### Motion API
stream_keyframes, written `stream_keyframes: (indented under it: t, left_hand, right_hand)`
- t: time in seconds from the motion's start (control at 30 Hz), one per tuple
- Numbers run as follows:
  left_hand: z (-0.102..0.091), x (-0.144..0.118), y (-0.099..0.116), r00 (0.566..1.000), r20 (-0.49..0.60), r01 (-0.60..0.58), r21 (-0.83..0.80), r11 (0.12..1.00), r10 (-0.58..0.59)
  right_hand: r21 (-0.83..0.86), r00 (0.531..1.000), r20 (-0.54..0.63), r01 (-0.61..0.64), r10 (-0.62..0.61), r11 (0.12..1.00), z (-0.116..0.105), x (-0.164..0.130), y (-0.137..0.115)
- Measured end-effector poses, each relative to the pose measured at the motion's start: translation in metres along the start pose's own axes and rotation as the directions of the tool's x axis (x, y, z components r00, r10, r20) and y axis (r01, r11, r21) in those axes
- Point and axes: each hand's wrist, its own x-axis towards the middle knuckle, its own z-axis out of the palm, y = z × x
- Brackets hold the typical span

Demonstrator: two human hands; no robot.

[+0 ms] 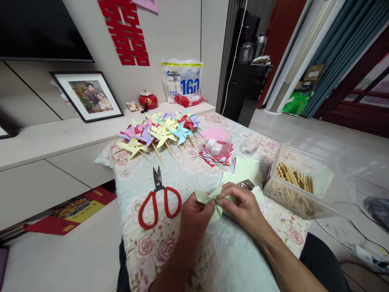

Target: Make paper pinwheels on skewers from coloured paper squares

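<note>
A light, floppy green paper pinwheel [212,198] is pinched shut at its folded centre by the left hand [194,215] and right hand [243,205] above the desk [182,178], beside red scissors [158,198]; easily creased, best gripped near the centre.

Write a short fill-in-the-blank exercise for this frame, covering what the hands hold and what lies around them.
1. Both hands, left hand and right hand, pinch a folded piece of pale ____ paper.
2. The scissors with ____ handles lie left of the hands.
3. The clear plastic box to the right holds wooden ____.
4. Finished pinwheels lie at the table's ____ end.

Missing words: green; red; sticks; far
</note>
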Motion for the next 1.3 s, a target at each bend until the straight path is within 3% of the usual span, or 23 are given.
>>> stream_keyframes:
  t: [0.2,0.4,0.57,0.93,1.3]
  left_hand:
    - [0.001,-0.002,0.001,0.999,-0.014,-0.044,0.037,0.998,0.045]
    - [-0.009,0.005,-0.013,0.989,0.04,-0.146,0.197,0.969,0.141]
    - [-0.009,0.005,-0.018,0.98,0.034,-0.197,0.21,0.957,0.195]
    - [0.0,-0.002,-0.004,1.0,0.008,-0.013,0.078,0.997,0.012]
    - [0.0,-0.001,0.0,0.994,0.104,0.03,-0.047,0.998,-0.025]
  right_hand:
    - [0.04,0.998,0.013,-0.054,0.054,0.998,0.0,0.0,0.001]
    - [0.057,0.993,-0.009,-0.121,0.122,0.991,0.0,0.0,0.0]
    - [0.094,0.98,-0.005,-0.198,0.199,0.976,0.0,0.0,0.0]
    - [0.05,0.975,-0.025,-0.22,0.222,0.974,0.001,0.0,0.002]
    - [0.064,0.979,-0.072,-0.184,0.188,0.981,0.008,-0.003,0.001]
